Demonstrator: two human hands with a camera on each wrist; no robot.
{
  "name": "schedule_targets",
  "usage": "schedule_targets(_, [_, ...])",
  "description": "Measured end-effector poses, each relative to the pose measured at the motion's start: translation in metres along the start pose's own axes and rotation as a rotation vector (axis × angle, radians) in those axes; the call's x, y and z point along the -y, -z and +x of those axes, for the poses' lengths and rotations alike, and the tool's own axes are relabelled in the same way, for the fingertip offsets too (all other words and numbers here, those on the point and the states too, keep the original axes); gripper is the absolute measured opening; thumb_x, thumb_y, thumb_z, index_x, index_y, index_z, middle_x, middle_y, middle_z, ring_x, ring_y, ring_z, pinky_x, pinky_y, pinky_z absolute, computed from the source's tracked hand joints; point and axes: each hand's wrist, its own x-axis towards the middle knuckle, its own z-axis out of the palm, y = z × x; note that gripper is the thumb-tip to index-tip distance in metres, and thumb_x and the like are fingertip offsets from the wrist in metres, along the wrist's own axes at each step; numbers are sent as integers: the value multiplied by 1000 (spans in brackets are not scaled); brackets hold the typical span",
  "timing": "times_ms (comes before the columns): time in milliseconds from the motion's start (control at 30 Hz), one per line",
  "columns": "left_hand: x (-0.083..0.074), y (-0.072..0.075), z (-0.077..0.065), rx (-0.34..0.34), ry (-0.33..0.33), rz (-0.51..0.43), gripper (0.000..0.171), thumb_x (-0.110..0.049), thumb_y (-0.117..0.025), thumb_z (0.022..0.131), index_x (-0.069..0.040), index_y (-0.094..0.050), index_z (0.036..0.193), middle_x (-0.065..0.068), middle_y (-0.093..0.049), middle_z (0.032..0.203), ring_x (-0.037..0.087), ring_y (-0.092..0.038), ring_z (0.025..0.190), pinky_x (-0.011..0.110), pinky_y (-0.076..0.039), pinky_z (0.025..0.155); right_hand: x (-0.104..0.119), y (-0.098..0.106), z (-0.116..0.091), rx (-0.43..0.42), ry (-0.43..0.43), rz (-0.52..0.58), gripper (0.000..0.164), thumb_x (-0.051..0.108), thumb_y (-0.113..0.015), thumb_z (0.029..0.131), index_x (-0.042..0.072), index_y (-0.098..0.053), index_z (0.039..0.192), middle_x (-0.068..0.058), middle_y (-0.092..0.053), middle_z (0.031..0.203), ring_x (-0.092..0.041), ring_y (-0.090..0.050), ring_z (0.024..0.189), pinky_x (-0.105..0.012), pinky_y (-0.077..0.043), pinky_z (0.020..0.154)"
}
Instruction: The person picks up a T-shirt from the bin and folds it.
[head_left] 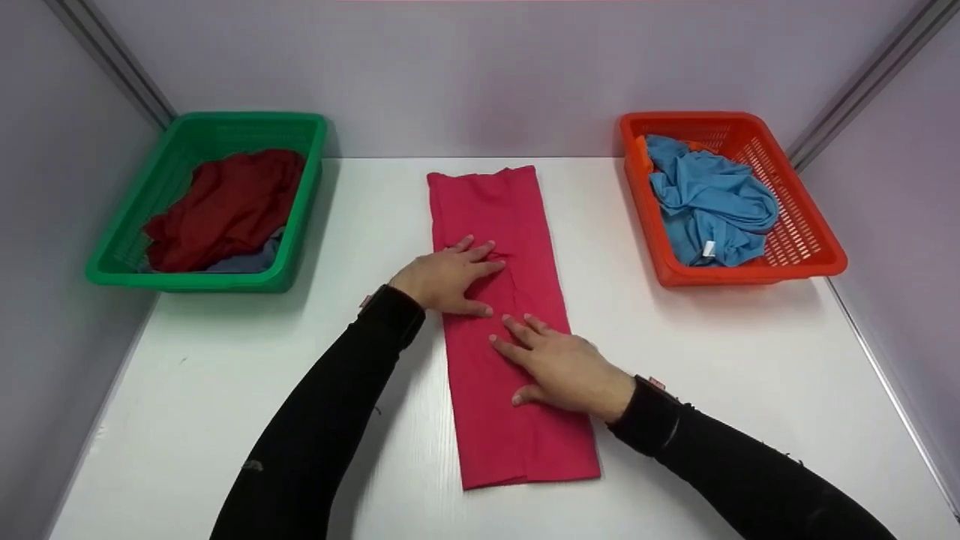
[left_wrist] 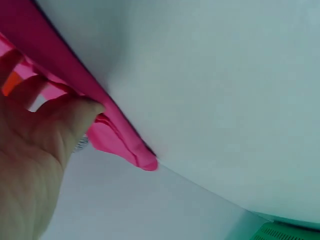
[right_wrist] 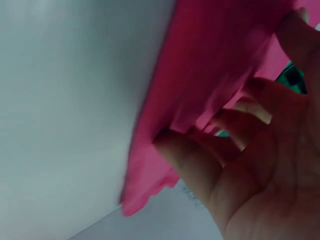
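Note:
A bright pink cloth (head_left: 472,367), folded into a long narrow strip, lies lengthwise down the middle of the white table. On its upper half rests my left hand (head_left: 450,279), fingers spread, reaching in from the cloth's left edge. Lower down, my right hand (head_left: 566,367) lies on it from the right side, its fingers also apart. Small creases run between the two hands. The left wrist view has the thumb and fingertips of the left hand (left_wrist: 35,145) against the pink fabric (left_wrist: 60,55). In the right wrist view, the right hand's fingertips (right_wrist: 170,142) touch the cloth.
At the back left stands a green basket (head_left: 180,281) holding a dark red garment (head_left: 232,210) and a greyish-blue one (head_left: 251,259). An orange-red basket (head_left: 750,276) at the back right holds crumpled blue clothing (head_left: 712,195). Pale walls (head_left: 480,82) enclose the table (head_left: 187,390).

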Motion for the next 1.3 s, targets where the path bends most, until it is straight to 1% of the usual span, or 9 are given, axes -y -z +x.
schedule_targets(100, [-1,-2,3,-18,-6,15,88,-68,-66,94,-32,-32,166,2,-20,179,37,-15,167,61,-38,126,4,0,3,-8,-27,12,91,63,-77,87,22,-44,161,-13,-37,172,-43,-44,154,-53,-65,93])
schedule_targets(200, [-10,-3,2,-30,48,58,87,-66,-65,95,-31,-31,167,3,-20,179,36,-18,167,65,-39,123,3,0,5,-7,-32,21,93,64,-78,85,22,-44,162,-13,-37,172,-42,-45,154,-54,-64,94])
schedule_targets(333, [-32,-1,-5,-21,140,103,82,-60,-62,100,-24,-31,167,8,-23,178,36,-25,165,67,-45,117,0,2,8,-14,-14,15,95,64,-79,84,20,-45,161,-16,-39,170,-42,-47,152,-53,-63,98])
schedule_targets(500, [-47,4,-13,28,197,49,77,-55,-56,105,-17,-30,167,10,-24,177,33,-26,165,68,-47,115,-4,7,14,-6,-20,21,95,63,-77,87,19,-42,162,-17,-38,170,-43,-45,153,-55,-59,105])
schedule_targets(667, [-40,2,-7,34,182,2,75,-54,-53,107,-18,-27,168,8,-21,178,31,-21,167,66,-45,118,-11,9,25,20,-52,40,96,62,-77,88,20,-38,164,-16,-35,172,-42,-42,156,-57,-57,107])
schedule_targets(900, [-19,0,12,5,159,-48,73,-50,-51,109,-19,-25,169,7,-17,179,30,-16,168,49,-29,134,-27,12,41,43,-88,16,96,64,-76,88,24,-36,165,-12,-33,174,-38,-39,158,-57,-59,104])
schedule_targets(967, [-18,0,13,-8,158,-43,72,-50,-52,109,-18,-26,169,8,-19,179,31,-17,167,49,-30,133,-29,13,43,50,-95,12,96,64,-76,88,25,-35,165,-10,-32,174,-36,-38,159,-57,-60,103])
schedule_targets(1167, [-21,0,0,-36,160,18,72,-51,-54,107,-19,-30,167,7,-25,177,29,-24,166,61,-45,121,-38,9,36,38,-57,-11,88,66,-69,93,28,-36,165,-7,-34,174,-32,-38,160,-57,-62,97])
schedule_targets(1300, [-22,-2,-20,-16,110,76,71,-51,-54,108,-17,-33,167,8,-29,176,28,-26,165,55,-40,127,-49,8,22,7,30,-44,80,62,-66,96,28,-39,164,-3,-36,174,-27,-39,160,-53,-58,108])
